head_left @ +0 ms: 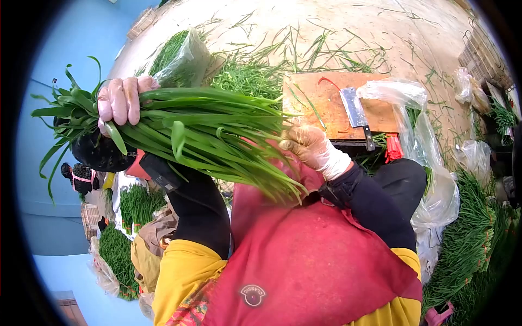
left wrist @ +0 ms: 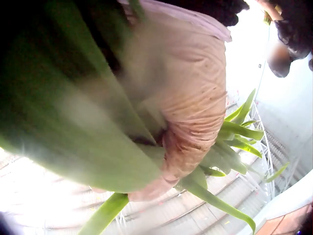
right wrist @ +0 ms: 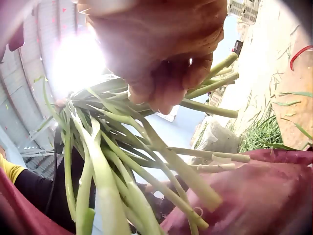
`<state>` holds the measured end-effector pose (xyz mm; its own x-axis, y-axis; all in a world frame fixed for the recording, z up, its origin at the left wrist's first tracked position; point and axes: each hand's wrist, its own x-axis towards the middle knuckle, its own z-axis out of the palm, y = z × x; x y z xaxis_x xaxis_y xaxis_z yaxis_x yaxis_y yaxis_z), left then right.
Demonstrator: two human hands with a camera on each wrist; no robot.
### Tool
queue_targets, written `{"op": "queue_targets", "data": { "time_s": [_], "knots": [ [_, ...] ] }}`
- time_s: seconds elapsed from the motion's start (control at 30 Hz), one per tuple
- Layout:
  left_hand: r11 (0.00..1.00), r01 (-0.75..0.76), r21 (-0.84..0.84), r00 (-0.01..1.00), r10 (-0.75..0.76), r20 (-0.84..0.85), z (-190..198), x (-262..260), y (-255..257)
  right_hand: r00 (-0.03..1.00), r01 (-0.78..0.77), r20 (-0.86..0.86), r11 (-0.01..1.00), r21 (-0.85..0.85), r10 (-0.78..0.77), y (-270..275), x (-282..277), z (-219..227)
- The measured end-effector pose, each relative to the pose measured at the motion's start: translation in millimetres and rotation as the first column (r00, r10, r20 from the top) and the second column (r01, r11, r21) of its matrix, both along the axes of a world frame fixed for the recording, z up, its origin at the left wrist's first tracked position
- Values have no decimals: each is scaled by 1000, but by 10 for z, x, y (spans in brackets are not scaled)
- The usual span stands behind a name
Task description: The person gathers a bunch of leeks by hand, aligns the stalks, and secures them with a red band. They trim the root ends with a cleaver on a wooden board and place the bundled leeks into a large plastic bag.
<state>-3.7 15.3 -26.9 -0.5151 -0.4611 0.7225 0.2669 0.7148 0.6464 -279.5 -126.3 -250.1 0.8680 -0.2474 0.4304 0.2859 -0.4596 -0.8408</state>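
Note:
A long bunch of garlic chives point(head_left: 212, 117), broad green leaves with pale stems, is held sideways in front of the chest. The gloved left hand point(head_left: 122, 103) grips it near the leaf tips, which fan out beyond the fist. In the left wrist view, a blurred leaf covers part of that gloved hand point(left wrist: 195, 103). At the pale stem ends, the gloved right hand point(head_left: 312, 149) pinches a few stems. The right wrist view shows its curled fingers point(right wrist: 161, 93) over the stems, with cut ends sticking out past them and other stems point(right wrist: 112, 186) hanging loose below.
A wooden board point(head_left: 375, 111) bears a cleaver point(head_left: 354, 108) and a plastic bag point(head_left: 402, 92). Red ties point(head_left: 392, 148) hang at its edge. Loose greens point(head_left: 244, 79) lie behind. Tied green bundles point(head_left: 459, 244) stand right, more bundles point(head_left: 117, 255) left. Another person point(head_left: 81, 176) is far left.

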Motion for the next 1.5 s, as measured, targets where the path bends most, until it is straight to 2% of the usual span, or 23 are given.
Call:
{"op": "queue_targets", "data": {
  "time_s": [0.17, 0.23, 0.33, 0.5, 0.57, 0.6, 0.67, 0.73, 0.8, 0.83, 0.87, 0.93, 0.97, 1.0, 1.03, 1.1, 1.13, 1.2, 1.27, 1.37, 1.43, 1.47, 1.5],
  "knots": [
    [1000, -14, 12, 999, 14, -46, -41, -3, -30, 992, 122, 19, 969, -214, -121, -30, -172, -233],
    [1000, 2, 24, 999, -1, -53, -27, 25, -5, 989, 145, -9, 981, 127, -145, 5, -206, -370],
    [999, 14, 51, 999, -12, -53, -32, 16, -36, 971, 124, -211, 991, 51, -111, -39, -233, -320],
    [995, 74, 68, 997, -75, 9, 9, 21, -141, 982, 123, -152, 988, 91, -108, -32, -221, -439],
    [994, 83, 69, 996, -85, 28, 52, 28, -157, 987, 136, -129, 906, 400, -91, -1, -246, -425],
    [993, 92, 68, 994, -96, 47, 68, 35, -154, 964, 145, -264, 908, 393, -39, -103, -300, -341],
    [998, 51, 41, 998, -52, 40, 68, 23, -120, 923, 265, -348, 927, 265, -165, -313, -347, -437],
    [1000, 13, 12, 999, -13, 32, 76, -26, -123, 925, 320, -301, 904, 285, -233, -398, -289, -530],
    [995, 72, 75, 997, -72, -8, 96, -86, -161, 894, 445, -137, 884, 141, -427, -392, -212, -554],
    [994, 74, 78, 997, -74, -7, 113, -104, -189, 943, 331, -24, 944, 7, -331, -420, -165, -550],
    [993, 96, 63, 995, -98, 23, 132, -115, -221, 943, 333, -24, 943, 10, -332, -396, -117, -543],
    [992, 120, 48, 991, -122, 56, 142, -153, -240, 947, 285, -84, 930, -231, -311, -325, 12, -478],
    [993, 93, 66, 995, -95, 26, 141, -183, -224, 969, 130, -207, 990, -45, -137, -354, 90, -515],
    [994, 66, 84, 998, -66, -3, 144, -203, -212, 969, 130, -205, 990, -45, -137, -343, 92, -527],
    [994, 64, 85, 998, -65, -1, 158, -210, -203, 974, 131, -205, 982, 138, -102, -321, 86, -536],
    [995, 41, 92, 999, -41, 6, 188, -201, -174, 988, 92, -154, 853, 514, -14, -255, 147, -590],
    [995, 39, 92, 999, -40, 6, 195, -170, -175, 988, 91, -153, 853, 514, -13, -293, 152, -625],
    [991, 95, 93, 990, -104, 98, 209, -109, -213, 966, 131, -215, 989, -62, -141, -365, 115, -602],
    [991, 112, 79, 987, -120, 111, 195, -88, -256, 961, 201, -180, 977, -75, -212, -339, 52, -517],
    [996, 31, 82, 998, -35, 48, 148, -223, -200, 887, 223, -363, 954, -202, -284, -320, -14, -445],
    [992, -62, 114, 998, 65, -26, 158, -244, -150, 798, 328, -398, 879, -345, -454, -342, -142, -563],
    [994, -49, 98, 998, 53, -45, 191, -195, -126, 664, 366, -555, 865, -344, -502, -389, -207, -815],
    [996, -38, 76, 997, 43, -62, 228, -140, -101, 603, 303, -611, 856, -418, -512, -425, -347, -1004]
  ]
}}
